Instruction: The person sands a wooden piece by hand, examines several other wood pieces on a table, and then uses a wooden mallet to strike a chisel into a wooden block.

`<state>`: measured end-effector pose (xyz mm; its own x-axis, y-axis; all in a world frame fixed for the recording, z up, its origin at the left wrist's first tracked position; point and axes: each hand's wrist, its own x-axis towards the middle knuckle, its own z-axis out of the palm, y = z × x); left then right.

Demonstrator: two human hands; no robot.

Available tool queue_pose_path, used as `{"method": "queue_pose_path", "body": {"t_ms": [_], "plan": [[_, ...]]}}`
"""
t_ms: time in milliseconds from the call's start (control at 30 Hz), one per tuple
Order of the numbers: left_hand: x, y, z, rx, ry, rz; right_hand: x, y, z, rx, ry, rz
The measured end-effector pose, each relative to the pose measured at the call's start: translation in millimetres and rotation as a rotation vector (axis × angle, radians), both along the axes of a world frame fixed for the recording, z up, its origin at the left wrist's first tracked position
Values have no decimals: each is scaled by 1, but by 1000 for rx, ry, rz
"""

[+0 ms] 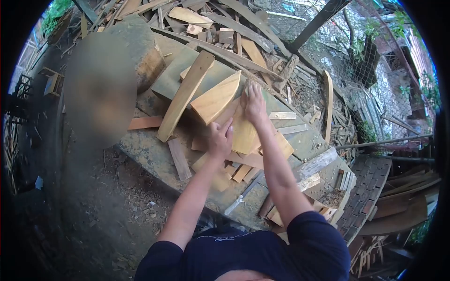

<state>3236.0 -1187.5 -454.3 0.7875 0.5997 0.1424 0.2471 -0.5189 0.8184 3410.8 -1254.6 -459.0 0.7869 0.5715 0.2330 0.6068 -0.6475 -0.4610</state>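
On the workbench, my right hand (254, 104) curls over the upper end of a pale wooden board (244, 133) and grips it. My left hand (220, 141) is at that board's left side, its index finger and thumb apart; the other fingertips are partly hidden. Just above it lies a pointed wooden piece with one curved edge (216, 97), its lower corner close to my left thumb. Left of that, a long wooden plank (186, 96) leans at a slant across a greenish block (177, 70). Several short offcuts (241, 173) lie below my hands.
A worn workbench (150, 157) carries loose strips, including a reddish one (145, 122) and a rough pale log (316, 162). A large wood block (150, 65) stands at its far left. Scrap wood (225, 35) is heaped behind. A wire fence (370, 61) stands right. One area at left is blurred.
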Motion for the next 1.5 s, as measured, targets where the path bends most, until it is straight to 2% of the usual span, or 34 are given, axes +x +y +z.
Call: {"method": "queue_pose_path", "body": {"t_ms": [67, 167, 267, 400, 467, 500, 533, 567, 600, 700, 733, 833, 933, 1000, 1033, 1067, 1133, 1200, 1267, 1333, 1433, 1500], "plan": [[1, 1, -1, -1, -17, 5, -58, -31, -8, -42, -23, 10], [0, 1, -1, -12, 15, 2, -157, -64, 27, -103, 76, 51], [-1, 0, -2, -38, 1, 3, -91, -44, 4, -59, -79, 56], [0, -2, 6, -94, 76, 35, 38, 7, -6, 21, -98, -5], [1, -4, -2, -20, 21, 58, 21, -7, -15, 111, -98, 129], [0, -3, -3, -49, 15, 39, -11, -26, -8, -155, -334, 283], [-1, -4, 1, 10, 33, 64, -61, -30, 9, -21, -82, 92], [-2, -2, 4, -44, 13, 66, -97, -48, 1, -16, -83, 94], [-2, -1, 2, -29, -6, 71, -132, -60, 14, -123, -44, 72], [-2, 0, 7, -97, 1, 95, -107, -65, -4, -71, -217, 195], [-3, 1, 10, -116, -1, 83, -70, -48, -13, 52, -223, 160], [-4, -2, 7, -118, -18, 87, 30, -6, -11, 70, -231, 157], [-5, -3, 9, -103, -53, 85, 15, -13, -15, 21, -279, 166], [-5, -1, 10, -116, -33, 79, -49, -51, -29, 0, -237, 187], [-4, -1, 9, -92, -49, 97, -93, -63, -16, 2, -290, 231], [-2, -1, 9, -103, -60, 109, -132, -67, 5, -31, -185, 214], [-5, -2, 5, -119, -36, 93, -136, -64, 12, -61, -138, 186], [-6, -1, 9, -126, 3, 94, -60, -54, -24, 12, -300, 251], [-6, -1, 12, -165, -9, 76, 18, -25, -26, 11, -243, 205], [-5, -3, 5, -116, -26, 107, 49, -2, -15, -64, -135, 96], [-5, -2, 7, -111, -50, 105, -17, -27, -7, 35, -130, 176], [-5, -2, 6, -133, -18, 97, -84, -63, -27, 12, -299, 243]]}}
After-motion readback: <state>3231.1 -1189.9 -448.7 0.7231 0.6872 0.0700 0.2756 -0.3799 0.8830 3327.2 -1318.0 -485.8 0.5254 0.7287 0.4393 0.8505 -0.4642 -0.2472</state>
